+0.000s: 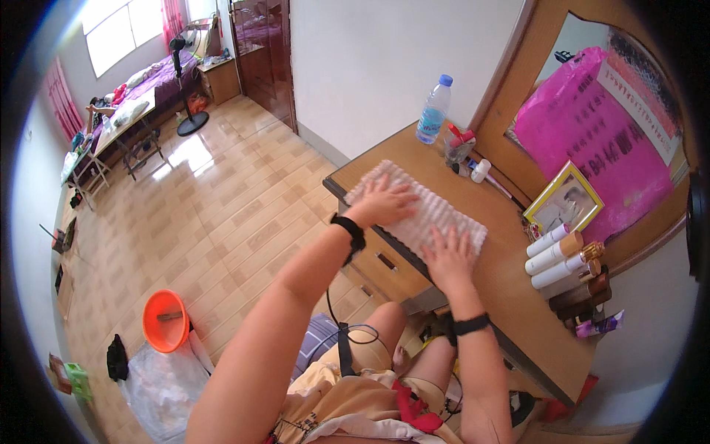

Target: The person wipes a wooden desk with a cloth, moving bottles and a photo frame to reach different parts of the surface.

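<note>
A pale pink, ribbed towel (423,209) lies flat as a folded rectangle along the front edge of a wooden dressing table (503,274). My left hand (383,203) rests on its far left part, palm down, with the fingers spread. On the near right end lies my right hand (450,257), also palm down with fingers apart. Both hands press on the cloth rather than grip it, and they look slightly blurred. Each wrist wears a black band.
Behind the towel stand a water bottle (434,109), a glass cup (458,146) with a red item, a yellow picture frame (564,200) and several cosmetic bottles (555,259). Below the tabletop is a drawer (386,260). An orange bucket (165,320) sits on the tiled floor at left.
</note>
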{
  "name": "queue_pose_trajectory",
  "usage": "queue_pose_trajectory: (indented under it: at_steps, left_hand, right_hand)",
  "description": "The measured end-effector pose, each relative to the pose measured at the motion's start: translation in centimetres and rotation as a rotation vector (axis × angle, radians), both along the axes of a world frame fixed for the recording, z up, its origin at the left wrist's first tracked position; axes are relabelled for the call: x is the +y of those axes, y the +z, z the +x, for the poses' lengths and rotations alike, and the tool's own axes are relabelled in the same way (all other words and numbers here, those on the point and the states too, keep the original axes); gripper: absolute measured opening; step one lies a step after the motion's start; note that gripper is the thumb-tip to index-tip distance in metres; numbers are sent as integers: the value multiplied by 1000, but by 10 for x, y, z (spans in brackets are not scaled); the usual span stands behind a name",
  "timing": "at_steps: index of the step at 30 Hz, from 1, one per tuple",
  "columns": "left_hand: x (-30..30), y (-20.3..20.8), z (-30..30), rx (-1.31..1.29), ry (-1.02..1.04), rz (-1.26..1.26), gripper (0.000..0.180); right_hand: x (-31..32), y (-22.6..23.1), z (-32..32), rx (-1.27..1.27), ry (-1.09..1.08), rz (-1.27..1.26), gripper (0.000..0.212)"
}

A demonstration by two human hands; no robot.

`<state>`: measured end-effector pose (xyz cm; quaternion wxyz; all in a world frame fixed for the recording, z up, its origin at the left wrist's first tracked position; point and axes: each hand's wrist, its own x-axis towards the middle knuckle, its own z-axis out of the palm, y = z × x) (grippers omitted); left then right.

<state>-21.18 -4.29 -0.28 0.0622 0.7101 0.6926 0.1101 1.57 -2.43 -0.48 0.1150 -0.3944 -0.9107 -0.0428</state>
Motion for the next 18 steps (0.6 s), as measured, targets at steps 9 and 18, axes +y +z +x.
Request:
queue_pose_trajectory:
  at_steps: [9, 18]
  left_hand:
    - [-17, 11, -69, -24, 241, -22, 46]
    - [-14, -9, -53, 14, 382, 135, 42]
  right_hand:
    - [-5, -16, -92, -1, 82, 17, 61]
    - [-6, -31, -89, 143, 146, 202, 57]
